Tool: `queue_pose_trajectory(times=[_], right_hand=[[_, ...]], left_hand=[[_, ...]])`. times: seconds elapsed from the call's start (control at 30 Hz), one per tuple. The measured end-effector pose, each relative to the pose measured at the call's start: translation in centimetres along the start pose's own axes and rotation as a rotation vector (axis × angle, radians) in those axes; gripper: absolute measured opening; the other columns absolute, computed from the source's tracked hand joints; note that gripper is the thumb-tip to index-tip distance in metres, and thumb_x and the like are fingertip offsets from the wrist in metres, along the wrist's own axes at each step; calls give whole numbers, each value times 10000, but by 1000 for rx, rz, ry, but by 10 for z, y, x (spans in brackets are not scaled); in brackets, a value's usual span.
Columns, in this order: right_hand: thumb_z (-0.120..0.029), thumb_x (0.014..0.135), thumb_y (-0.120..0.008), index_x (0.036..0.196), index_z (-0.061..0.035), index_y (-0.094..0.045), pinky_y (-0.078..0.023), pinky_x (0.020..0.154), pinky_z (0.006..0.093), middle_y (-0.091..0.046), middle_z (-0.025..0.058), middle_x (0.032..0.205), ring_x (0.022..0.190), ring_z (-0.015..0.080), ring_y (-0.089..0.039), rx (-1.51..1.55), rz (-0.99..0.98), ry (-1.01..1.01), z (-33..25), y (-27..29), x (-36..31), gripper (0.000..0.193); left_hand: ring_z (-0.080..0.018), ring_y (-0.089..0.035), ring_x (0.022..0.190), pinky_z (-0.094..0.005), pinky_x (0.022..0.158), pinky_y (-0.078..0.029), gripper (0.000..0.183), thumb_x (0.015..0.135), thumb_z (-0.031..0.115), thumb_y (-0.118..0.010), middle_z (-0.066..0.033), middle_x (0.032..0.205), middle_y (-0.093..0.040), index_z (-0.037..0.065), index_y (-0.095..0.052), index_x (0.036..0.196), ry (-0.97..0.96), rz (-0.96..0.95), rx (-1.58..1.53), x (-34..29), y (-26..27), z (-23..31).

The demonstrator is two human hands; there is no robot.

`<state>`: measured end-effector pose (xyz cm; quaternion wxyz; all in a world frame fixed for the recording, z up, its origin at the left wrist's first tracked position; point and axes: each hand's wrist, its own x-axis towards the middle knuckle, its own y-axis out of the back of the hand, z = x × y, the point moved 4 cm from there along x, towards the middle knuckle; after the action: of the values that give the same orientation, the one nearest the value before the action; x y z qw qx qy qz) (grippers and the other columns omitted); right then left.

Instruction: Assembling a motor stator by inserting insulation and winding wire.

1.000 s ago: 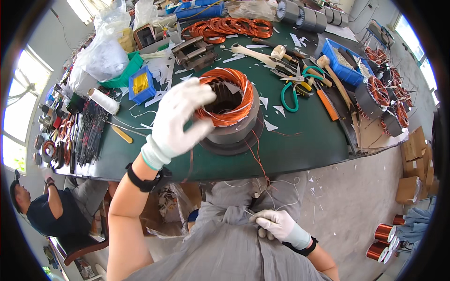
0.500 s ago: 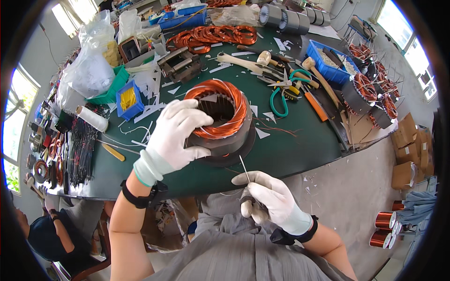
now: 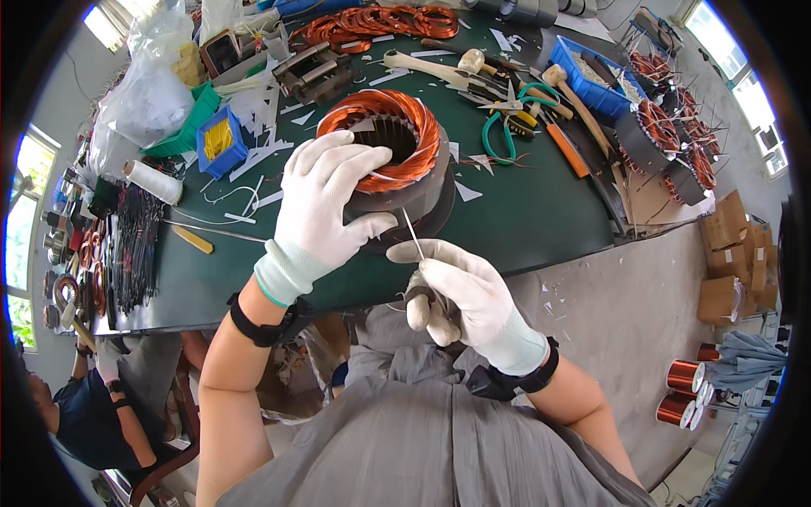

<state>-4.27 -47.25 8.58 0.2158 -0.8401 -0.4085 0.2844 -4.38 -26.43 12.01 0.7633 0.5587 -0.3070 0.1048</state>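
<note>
A motor stator (image 3: 429, 198) stands on the green-topped bench in front of me, its grey core topped by a ring of copper windings (image 3: 429, 139) with white cord wound around it. My left hand (image 3: 325, 203), in a white glove, is closed on the stator's near left side, fingers over the copper ring and thumb against the outer wall. Close by on the right, my gloved right hand (image 3: 465, 291) pinches a thin needle (image 3: 412, 232) between thumb and forefinger. The needle slants up toward the stator's near side; whether its tip touches is unclear. Its lower end is hidden in the glove.
Teal scissors (image 3: 498, 135), an orange-handled tool (image 3: 568, 150) and a mallet (image 3: 583, 114) lie to the right. Wound stators (image 3: 655, 139) sit at the right edge. Left are a white thread spool (image 3: 153, 182) and a blue bin (image 3: 221, 142). Another person (image 3: 106, 414) sits at lower left.
The view has tipped, so the bench appears higher in the picture. My right hand has brought the needle closer to the stator. My left hand keeps its hold on the stator.
</note>
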Motion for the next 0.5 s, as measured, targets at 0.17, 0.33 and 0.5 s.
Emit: queue_pose_trajectory(times=[0.17,0.33,0.5], right_hand=[[-252,1110,-484,1383,-17,-559,-406,460,171,-707,35,785,500,16,-534,-18,26,-19,3,4,-4,367],[-276,1111,-488,1370,-26,-587,-382,451,163,-712,12,787,509,8,-543,-9,-74,-44,13,8,1,374],[-295,1113,-488,1380,-27,-587,-383,449,164,-716,7,801,516,8,-551,28,-79,-45,15,8,6,391]], left_hand=[[-373,-482,1418,-502,1162,-401,795,581,250,-918,-62,1441,-616,128,-654,1321,-14,-91,-41,-1,20,-29],[-361,-492,1409,-510,1151,-402,712,593,240,-917,-50,1411,-638,139,-687,1259,3,-42,-4,-8,15,-23],[-347,-510,1393,-508,1157,-396,723,604,217,-909,-59,1387,-651,148,-690,1290,-16,-67,-12,0,21,-13]])
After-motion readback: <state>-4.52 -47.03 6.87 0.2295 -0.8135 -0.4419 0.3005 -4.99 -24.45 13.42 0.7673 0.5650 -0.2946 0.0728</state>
